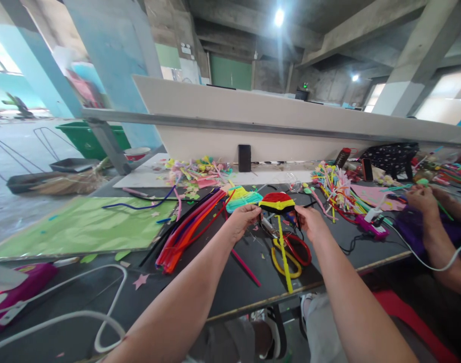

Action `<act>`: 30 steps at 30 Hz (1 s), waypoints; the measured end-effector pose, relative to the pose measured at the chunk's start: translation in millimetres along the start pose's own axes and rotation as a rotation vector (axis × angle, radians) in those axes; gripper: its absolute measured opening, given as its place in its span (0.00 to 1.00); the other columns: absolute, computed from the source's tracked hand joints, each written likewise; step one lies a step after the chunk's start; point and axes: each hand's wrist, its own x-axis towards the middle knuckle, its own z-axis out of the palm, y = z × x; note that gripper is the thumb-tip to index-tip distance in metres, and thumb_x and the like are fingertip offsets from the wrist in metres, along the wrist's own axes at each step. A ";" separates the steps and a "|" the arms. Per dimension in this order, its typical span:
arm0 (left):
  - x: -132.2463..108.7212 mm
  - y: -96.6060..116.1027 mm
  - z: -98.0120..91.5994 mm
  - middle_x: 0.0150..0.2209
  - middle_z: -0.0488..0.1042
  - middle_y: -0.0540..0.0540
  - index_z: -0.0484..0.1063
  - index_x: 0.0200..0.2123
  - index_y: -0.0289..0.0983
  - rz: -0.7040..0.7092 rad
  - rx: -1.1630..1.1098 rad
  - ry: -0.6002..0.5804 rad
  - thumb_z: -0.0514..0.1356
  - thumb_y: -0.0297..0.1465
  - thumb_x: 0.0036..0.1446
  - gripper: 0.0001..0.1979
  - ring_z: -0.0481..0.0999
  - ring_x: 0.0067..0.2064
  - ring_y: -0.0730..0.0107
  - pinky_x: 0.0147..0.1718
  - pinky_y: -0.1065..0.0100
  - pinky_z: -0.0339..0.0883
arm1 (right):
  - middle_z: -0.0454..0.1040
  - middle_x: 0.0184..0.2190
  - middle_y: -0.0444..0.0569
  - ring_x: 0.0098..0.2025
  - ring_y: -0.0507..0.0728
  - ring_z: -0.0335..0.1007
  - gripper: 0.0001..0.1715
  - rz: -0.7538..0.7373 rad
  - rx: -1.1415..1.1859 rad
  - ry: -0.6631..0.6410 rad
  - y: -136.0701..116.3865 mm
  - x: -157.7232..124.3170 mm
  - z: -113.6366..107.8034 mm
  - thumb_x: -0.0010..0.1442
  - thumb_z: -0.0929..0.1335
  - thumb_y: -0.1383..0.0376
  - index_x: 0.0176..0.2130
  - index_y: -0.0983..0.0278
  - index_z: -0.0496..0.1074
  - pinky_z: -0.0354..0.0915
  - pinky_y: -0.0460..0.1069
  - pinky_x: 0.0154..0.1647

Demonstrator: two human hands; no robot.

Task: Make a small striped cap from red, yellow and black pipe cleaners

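- The red, yellow and black fuzzy piece (277, 203) is stretched between the two hands, over the middle of the dark table (234, 288).
- The left hand (244, 222) pinches its left end between thumb and fingers; the right hand (309, 222) pinches its right end likewise.
- A yellow fuzzy stem (283, 252) runs from just below the piece toward the near edge of the table, its lower end just beside that edge.
- To the left, a bundle of fuzzy stems (188, 232) lies near the left forearm, with a green sheet (102, 222) beyond it on the left.
- On the far side, a white partition (211, 143) bounds the table; a phone (244, 158) leans upright there.
- To the right, a magenta power strip (371, 228) and its white cable lie between the right arm and a co-worker's hands (422, 199).
- The stem crosses in front of the scissors handles (306, 252); whether these are one pair or two, I cannot tell.
- Whether stem and piece are joined is unclear.
- The fingers behind the piece are hidden.
- A magenta device (34, 282) is cut off at left.
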 end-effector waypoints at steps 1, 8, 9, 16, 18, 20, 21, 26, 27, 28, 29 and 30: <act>0.1 -0.3 -0.8 0.25 0.75 0.46 0.72 0.28 0.31 -0.004 0.009 -0.010 0.70 0.33 0.44 0.13 0.73 0.27 0.75 0.27 0.75 0.63 | 0.78 0.22 0.47 0.18 0.50 0.68 0.10 0.009 -0.008 -0.014 0.1 1.1 -1.8 0.47 0.74 0.64 0.31 0.66 0.74 0.60 0.43 0.16; -0.3 -0.9 -2.0 0.24 0.73 0.47 0.69 0.27 0.32 -0.031 0.015 -0.040 0.70 0.35 0.42 0.15 0.73 0.24 0.74 0.25 0.73 0.66 | 0.75 0.20 0.43 0.19 0.49 0.68 0.13 0.048 0.019 -0.125 -0.8 3.6 -10.0 0.43 0.76 0.65 0.31 0.65 0.74 0.63 0.43 0.19; -0.4 -0.8 -1.7 0.23 0.73 0.48 0.68 0.27 0.32 -0.029 0.015 -0.037 0.70 0.35 0.42 0.15 0.73 0.24 0.74 0.25 0.73 0.66 | 0.75 0.19 0.42 0.19 0.49 0.68 0.13 0.051 0.027 -0.145 -1.4 3.1 -10.3 0.43 0.76 0.65 0.30 0.65 0.73 0.63 0.43 0.19; -1.2 -0.8 -0.9 0.22 0.72 0.48 0.67 0.27 0.33 -0.023 0.042 -0.078 0.69 0.36 0.44 0.16 0.72 0.22 0.74 0.21 0.73 0.64 | 0.73 0.19 0.41 0.20 0.50 0.67 0.15 0.104 0.045 -0.227 -4.8 3.4 -14.5 0.40 0.78 0.67 0.29 0.65 0.72 0.65 0.45 0.21; -0.9 -1.4 -1.2 0.21 0.72 0.48 0.67 0.27 0.33 -0.022 0.055 -0.087 0.69 0.36 0.44 0.16 0.71 0.21 0.74 0.21 0.73 0.63 | 0.73 0.18 0.41 0.20 0.50 0.68 0.14 0.116 0.041 -0.226 -4.0 5.7 -16.9 0.39 0.78 0.68 0.27 0.65 0.72 0.67 0.46 0.22; -0.5 -1.8 -1.4 0.21 0.72 0.48 0.67 0.26 0.33 -0.021 0.055 -0.082 0.69 0.36 0.43 0.16 0.71 0.21 0.74 0.21 0.73 0.64 | 0.72 0.18 0.42 0.20 0.50 0.68 0.14 0.122 0.032 -0.223 -2.8 8.4 -19.3 0.39 0.78 0.68 0.27 0.66 0.72 0.67 0.46 0.22; -0.4 -1.9 -1.5 0.21 0.71 0.48 0.67 0.25 0.33 -0.020 0.053 -0.079 0.69 0.36 0.43 0.15 0.71 0.21 0.74 0.21 0.73 0.64 | 0.72 0.18 0.42 0.19 0.50 0.68 0.15 0.124 0.028 -0.220 -2.3 9.8 -20.4 0.39 0.78 0.67 0.26 0.66 0.72 0.67 0.45 0.21; -2.1 -0.6 -1.0 0.21 0.71 0.49 0.67 0.25 0.33 -0.022 0.043 -0.086 0.69 0.35 0.43 0.15 0.71 0.21 0.74 0.21 0.72 0.64 | 0.72 0.17 0.41 0.17 0.48 0.64 0.14 0.114 0.043 -0.210 -0.2 14.7 -22.3 0.39 0.78 0.66 0.26 0.66 0.72 0.65 0.44 0.20; -2.8 0.0 -0.9 0.22 0.71 0.49 0.68 0.25 0.33 -0.025 0.032 -0.092 0.69 0.35 0.44 0.15 0.72 0.22 0.74 0.22 0.72 0.64 | 0.72 0.17 0.41 0.17 0.48 0.64 0.14 0.116 0.049 -0.215 0.1 15.0 -22.0 0.39 0.78 0.66 0.26 0.66 0.72 0.65 0.44 0.20; -3.5 0.7 -0.8 0.23 0.72 0.48 0.68 0.26 0.33 -0.029 0.016 -0.099 0.69 0.35 0.44 0.14 0.73 0.23 0.73 0.22 0.72 0.64 | 0.72 0.17 0.41 0.17 0.48 0.64 0.14 0.121 0.053 -0.220 0.4 15.0 -21.6 0.39 0.78 0.66 0.26 0.66 0.72 0.65 0.44 0.20; -4.2 1.5 -0.9 0.25 0.73 0.47 0.69 0.28 0.33 -0.035 -0.004 -0.108 0.69 0.35 0.45 0.14 0.74 0.24 0.72 0.23 0.72 0.65 | 0.72 0.17 0.42 0.18 0.48 0.65 0.14 0.127 0.056 -0.226 0.6 14.7 -21.1 0.40 0.78 0.66 0.26 0.66 0.72 0.65 0.44 0.20; -4.8 2.2 -1.0 0.27 0.73 0.46 0.70 0.29 0.32 -0.042 -0.026 -0.121 0.68 0.35 0.46 0.13 0.75 0.26 0.71 0.24 0.72 0.66 | 0.72 0.17 0.42 0.18 0.48 0.65 0.13 0.133 0.059 -0.229 0.6 14.2 -20.6 0.40 0.78 0.66 0.26 0.66 0.72 0.65 0.44 0.20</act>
